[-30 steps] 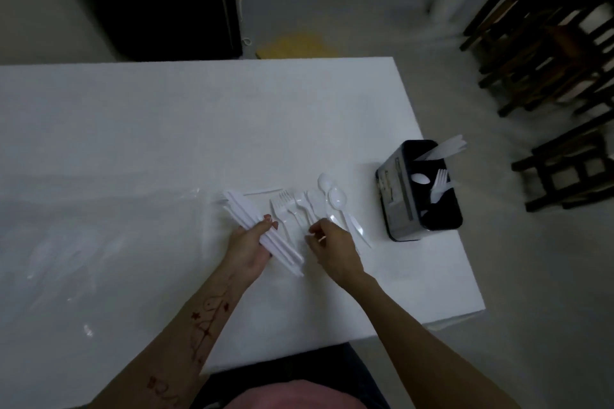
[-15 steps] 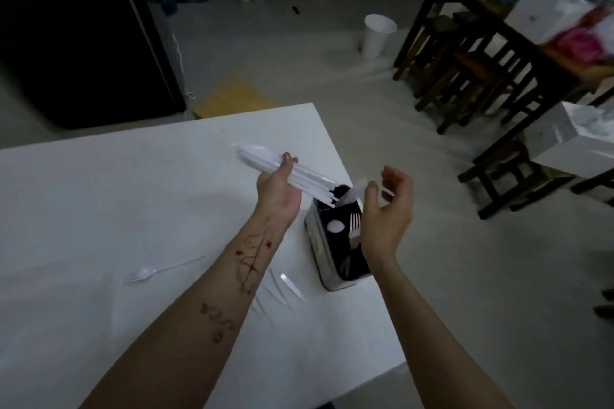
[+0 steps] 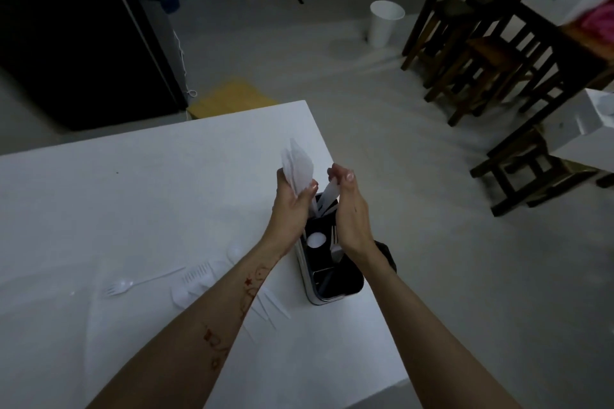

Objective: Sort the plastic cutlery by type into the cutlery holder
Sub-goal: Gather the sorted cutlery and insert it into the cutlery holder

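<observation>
A black cutlery holder (image 3: 335,287) with a metal side stands near the right edge of the white table (image 3: 133,196). My left hand (image 3: 292,202) grips a bundle of white plastic knives (image 3: 297,164), upright, tips down into the holder's far compartment. My right hand (image 3: 349,209) is beside it over the holder, fingers against a knife (image 3: 330,192) that stands in that compartment. A spoon bowl (image 3: 315,240) and a fork (image 3: 335,244) show in the middle compartments. Loose spoons (image 3: 121,286) and forks (image 3: 196,276) lie on the table by my left forearm.
The table's right edge runs just past the holder, with bare floor beyond. A white bin (image 3: 385,23) stands on the floor farther off. Dark wooden stools and a table (image 3: 481,60) crowd the right side. A dark cabinet (image 3: 83,26) is at the back left.
My left hand has turned the knife bundle from lying across to upright and lowered it into the holder. My right hand has closed in against the knives there.
</observation>
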Demonstrator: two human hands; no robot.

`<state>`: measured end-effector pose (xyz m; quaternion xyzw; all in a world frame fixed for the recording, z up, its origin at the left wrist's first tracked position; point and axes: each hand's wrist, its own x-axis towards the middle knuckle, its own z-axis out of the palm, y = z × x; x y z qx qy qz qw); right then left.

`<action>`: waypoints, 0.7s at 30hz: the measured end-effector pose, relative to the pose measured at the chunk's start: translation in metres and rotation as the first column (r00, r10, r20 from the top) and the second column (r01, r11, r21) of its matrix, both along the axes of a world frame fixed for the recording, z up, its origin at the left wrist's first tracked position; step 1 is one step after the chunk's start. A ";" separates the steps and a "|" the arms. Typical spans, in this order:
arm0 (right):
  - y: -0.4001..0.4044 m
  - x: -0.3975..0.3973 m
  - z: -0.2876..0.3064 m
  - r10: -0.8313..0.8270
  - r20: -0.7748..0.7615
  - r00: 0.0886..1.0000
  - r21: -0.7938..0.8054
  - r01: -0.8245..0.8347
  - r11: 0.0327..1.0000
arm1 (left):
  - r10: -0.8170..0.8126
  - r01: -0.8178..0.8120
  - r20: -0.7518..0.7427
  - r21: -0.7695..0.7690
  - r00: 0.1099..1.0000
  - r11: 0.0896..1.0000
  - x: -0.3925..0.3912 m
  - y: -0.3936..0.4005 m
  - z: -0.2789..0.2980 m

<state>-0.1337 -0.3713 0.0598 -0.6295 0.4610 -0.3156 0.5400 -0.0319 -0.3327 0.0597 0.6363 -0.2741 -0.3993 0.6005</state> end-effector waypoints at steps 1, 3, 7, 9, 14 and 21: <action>-0.001 -0.001 0.000 0.006 0.003 1.000 0.001 -0.006 1.000 | 0.028 -0.028 0.004 0.000 1.000 1.000 0.001 -0.001 0.000; -0.003 -0.003 -0.001 0.006 0.007 1.000 0.011 -0.006 1.000 | 0.085 -0.085 0.002 -0.017 0.996 0.996 0.005 -0.008 0.004; -0.007 -0.005 -0.001 -0.004 0.005 1.000 0.050 0.003 0.999 | 0.115 -0.114 -0.002 -0.075 0.993 0.991 0.012 -0.029 0.021; -0.009 -0.007 0.001 0.000 0.001 1.000 0.039 0.000 0.999 | 0.120 -0.120 -0.007 -0.090 0.993 0.989 0.010 -0.032 0.022; -0.009 -0.011 0.000 -0.025 0.003 1.000 -0.002 0.025 1.000 | 0.136 -0.134 0.008 -0.131 0.991 0.982 0.008 -0.024 0.012; -0.013 -0.017 -0.009 0.223 -0.138 0.965 -0.056 -0.232 0.971 | 0.161 -0.165 -0.045 -0.119 0.986 0.979 0.014 -0.014 0.013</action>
